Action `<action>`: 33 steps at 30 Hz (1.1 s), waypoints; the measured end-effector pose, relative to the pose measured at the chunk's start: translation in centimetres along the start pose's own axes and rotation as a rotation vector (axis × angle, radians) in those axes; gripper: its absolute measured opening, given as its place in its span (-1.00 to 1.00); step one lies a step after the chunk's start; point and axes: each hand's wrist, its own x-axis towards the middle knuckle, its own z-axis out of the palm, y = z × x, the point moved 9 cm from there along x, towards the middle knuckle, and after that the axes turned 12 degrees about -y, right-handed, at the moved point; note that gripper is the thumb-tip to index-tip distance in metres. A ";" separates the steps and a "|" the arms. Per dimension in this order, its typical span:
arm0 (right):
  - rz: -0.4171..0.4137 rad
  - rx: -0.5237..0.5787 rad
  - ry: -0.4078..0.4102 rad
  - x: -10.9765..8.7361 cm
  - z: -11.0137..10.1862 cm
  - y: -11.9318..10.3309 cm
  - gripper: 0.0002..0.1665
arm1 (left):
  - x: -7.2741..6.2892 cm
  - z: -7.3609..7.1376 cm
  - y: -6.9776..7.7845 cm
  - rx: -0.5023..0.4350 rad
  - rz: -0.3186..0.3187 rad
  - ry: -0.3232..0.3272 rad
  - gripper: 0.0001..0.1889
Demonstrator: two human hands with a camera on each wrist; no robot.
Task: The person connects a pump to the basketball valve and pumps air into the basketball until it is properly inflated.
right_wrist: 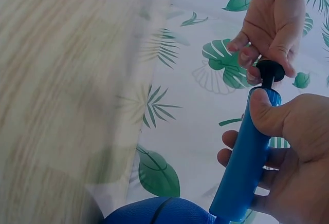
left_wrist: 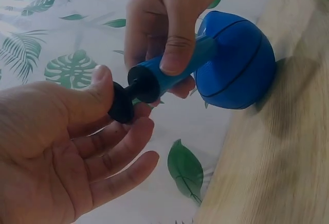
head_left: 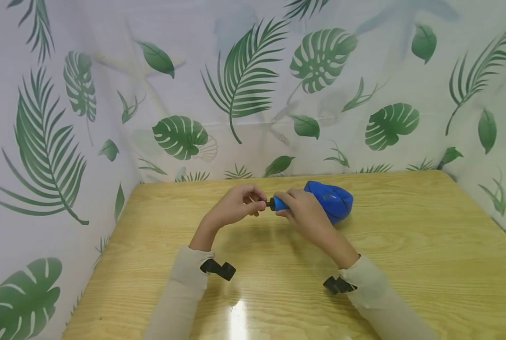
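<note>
A blue hand pump (right_wrist: 240, 157) with a black handle (left_wrist: 121, 104) points at a soft, partly collapsed blue ball (head_left: 333, 200) with black lines. My right hand (head_left: 306, 215) grips the pump's barrel, thumb along one side and fingers round the other. At the handle end, my left hand (head_left: 238, 205) pinches the black knob between thumb and fingers; its other fingers are loosely bent. Only a short length of rod shows between knob and barrel. In the left wrist view the pump's far end meets the ball, and the exact joint is hard to make out.
The ball rests on a wood-grain table (head_left: 406, 245). Behind and beside the table hangs a white cloth (head_left: 253, 156) printed with green leaves. Each wrist carries a black camera strap (head_left: 219, 269) over a light sleeve.
</note>
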 end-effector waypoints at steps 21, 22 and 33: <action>0.085 0.118 -0.068 -0.1 -0.5 2.5 -0.49 | -2.0 -3.2 0.9 -0.028 -0.006 0.097 -0.78; 0.099 0.118 -0.067 -0.2 -0.6 2.8 -0.48 | -2.3 -3.6 0.9 -0.033 0.000 0.102 -0.77; 0.121 0.118 -0.107 -0.2 -1.0 3.4 -0.45 | -4.8 -6.2 0.7 -0.091 0.006 0.167 -0.74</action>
